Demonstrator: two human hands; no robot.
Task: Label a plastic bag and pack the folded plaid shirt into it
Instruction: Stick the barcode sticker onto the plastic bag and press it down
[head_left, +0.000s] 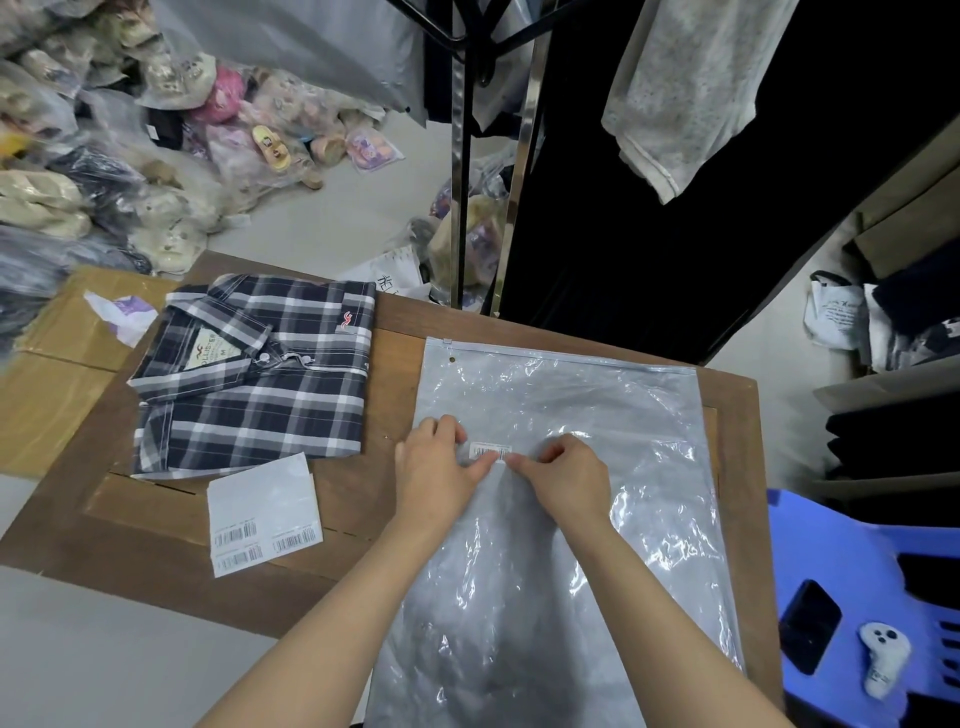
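Note:
A clear plastic zip bag (571, 405) lies flat on the right half of the wooden table (156, 525). A small white barcode label (490, 450) sits on the bag near its left middle. My left hand (434, 467) and my right hand (563, 475) press fingertips on the label's two ends. The folded dark plaid shirt (254, 374) lies at the table's back left, collar to the left, apart from the bag. A white label sheet (262, 514) with three barcode stickers lies in front of the shirt.
A cardboard box (57, 364) stands left of the table. A blue plastic stool (852, 582) at the right holds a phone (808, 626) and a small white device (883, 657). Bagged goods pile up behind; a clothes rack (460, 156) and shelves stand at the back right.

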